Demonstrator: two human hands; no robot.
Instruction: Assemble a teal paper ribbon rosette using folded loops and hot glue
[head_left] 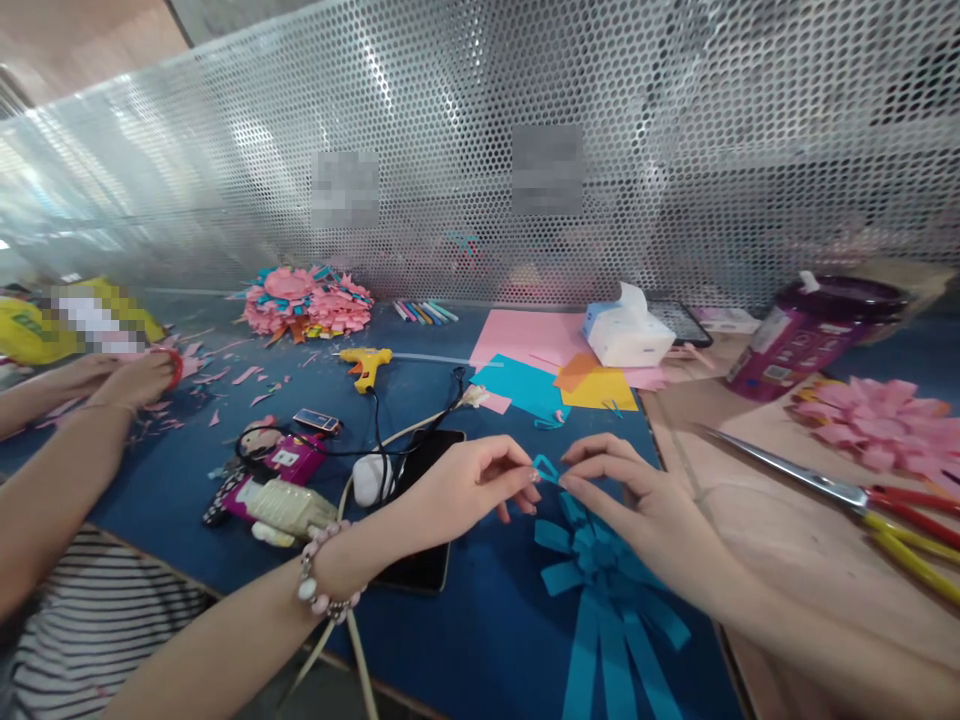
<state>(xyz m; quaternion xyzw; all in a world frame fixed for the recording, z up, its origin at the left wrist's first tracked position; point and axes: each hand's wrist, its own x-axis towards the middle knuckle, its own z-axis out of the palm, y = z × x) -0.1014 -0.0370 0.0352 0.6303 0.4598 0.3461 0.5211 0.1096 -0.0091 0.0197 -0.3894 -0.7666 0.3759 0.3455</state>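
My left hand (469, 485) and my right hand (637, 495) meet over the blue table, both pinching a small folded teal paper strip (547, 468) between fingertips. Just below them lies a teal paper flower (607, 590) with several long strips fanning toward me. A bead bracelet (322, 585) sits on my left wrist. A black phone (420, 500) lies under my left forearm.
Pink, teal and yellow paper sheets (555, 375), a tissue box (626, 330), a yellow glue gun (365, 362), pink paper flowers (304, 300) and scissors (862, 495) lie around. Another person's arms (67, 440) reach in at the left. A purple container (810, 335) stands at the right.
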